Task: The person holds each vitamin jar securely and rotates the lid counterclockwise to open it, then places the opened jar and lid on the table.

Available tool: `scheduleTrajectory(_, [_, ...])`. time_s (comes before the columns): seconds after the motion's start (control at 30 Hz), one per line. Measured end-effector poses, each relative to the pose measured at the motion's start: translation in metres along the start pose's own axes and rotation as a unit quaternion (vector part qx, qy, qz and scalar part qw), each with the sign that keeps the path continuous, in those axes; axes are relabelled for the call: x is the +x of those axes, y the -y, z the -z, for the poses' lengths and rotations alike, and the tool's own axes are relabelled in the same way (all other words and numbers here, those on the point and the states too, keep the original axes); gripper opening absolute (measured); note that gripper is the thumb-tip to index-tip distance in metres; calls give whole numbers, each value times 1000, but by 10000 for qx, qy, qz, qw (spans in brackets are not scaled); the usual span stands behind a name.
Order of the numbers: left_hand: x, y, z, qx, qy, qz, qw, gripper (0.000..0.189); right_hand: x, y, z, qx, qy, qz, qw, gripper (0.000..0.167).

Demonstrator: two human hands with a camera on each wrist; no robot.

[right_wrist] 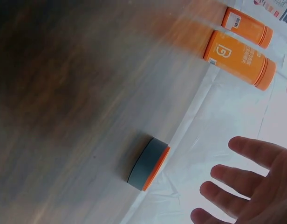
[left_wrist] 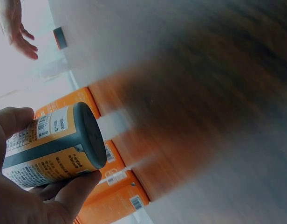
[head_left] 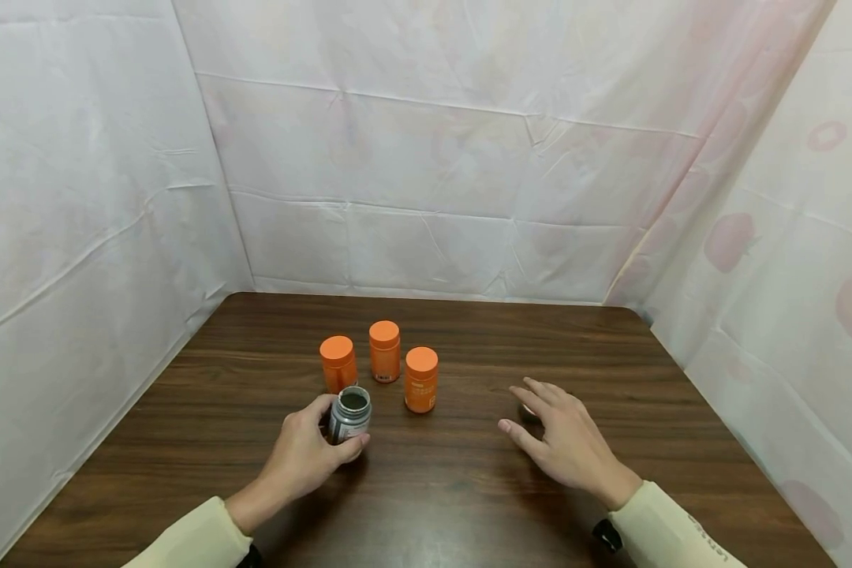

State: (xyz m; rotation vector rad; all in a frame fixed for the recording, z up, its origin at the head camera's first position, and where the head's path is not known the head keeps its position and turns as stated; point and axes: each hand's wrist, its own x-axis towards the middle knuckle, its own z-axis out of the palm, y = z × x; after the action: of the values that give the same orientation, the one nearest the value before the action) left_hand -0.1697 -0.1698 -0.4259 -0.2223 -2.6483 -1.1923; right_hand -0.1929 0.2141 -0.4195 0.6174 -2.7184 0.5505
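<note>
My left hand (head_left: 301,450) grips a dark grey pill bottle (head_left: 350,418) round its sides, thumb in front. Its mouth is uncapped and faces up. In the left wrist view the bottle (left_wrist: 55,144) shows a printed label and its dark base, held clear of the table. My right hand (head_left: 564,434) hovers with spread fingers, holding nothing. Under it, mostly hidden in the head view, lies a dark grey lid (head_left: 528,413). The right wrist view shows this lid (right_wrist: 148,164) on the table with an orange rim, apart from the fingers.
Three capped orange bottles stand just beyond my left hand: a left one (head_left: 338,367), a rear one (head_left: 385,353) and a right one (head_left: 421,381). The dark wooden table (head_left: 504,339) ends at white cloth walls (head_left: 426,181) behind and at both sides.
</note>
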Motion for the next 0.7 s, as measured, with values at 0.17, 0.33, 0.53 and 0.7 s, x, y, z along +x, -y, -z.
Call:
scheduleTrajectory(0.17, [1, 4, 5, 197, -168, 10, 9997, 56, -3, 3, -1, -4, 99, 117, 9999, 70])
scheduleTrajectory(0.33, [4, 9, 12, 357, -327, -33, 9988, 56, -5, 7, -1, 43, 123, 196, 9997, 71])
scheduleTrajectory(0.53, [8, 15, 19, 475, -535, -56, 9974, 56, -8, 11, -2, 79, 136, 309, 9994, 71])
scheduleTrajectory(0.7, [11, 21, 24, 541, -587, 51, 9968, 59, -9, 12, -3, 48, 220, 388, 9990, 73])
